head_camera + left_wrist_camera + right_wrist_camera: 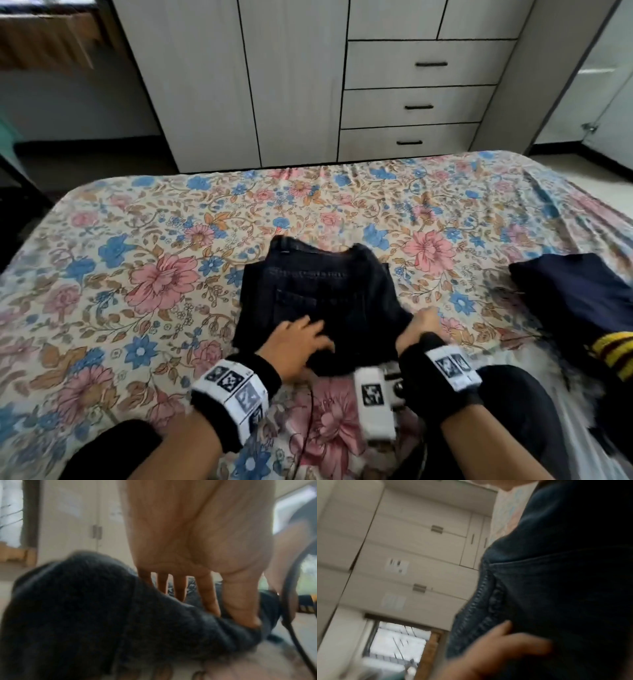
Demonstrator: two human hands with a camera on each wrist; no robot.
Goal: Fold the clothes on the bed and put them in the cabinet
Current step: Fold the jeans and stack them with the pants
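Folded dark jeans lying near the middle of the floral bed, close to the near edge; compact bundle, back pocket up, waistband toward the cabinet, long axis judged to run from near edge to far edge, only slightly longer than wide; left hand resting on the near part with fingers spread and fairly straight, thumb tucked at the lower fold; right hand at the near right corner, fingers seemingly slid under the denim, grip not clearly shown; folding judged about done, carrying still ahead; cabinet doors and drawers shut; another dark navy garment waiting to the right, well apart, beside a yellow-striped cuff
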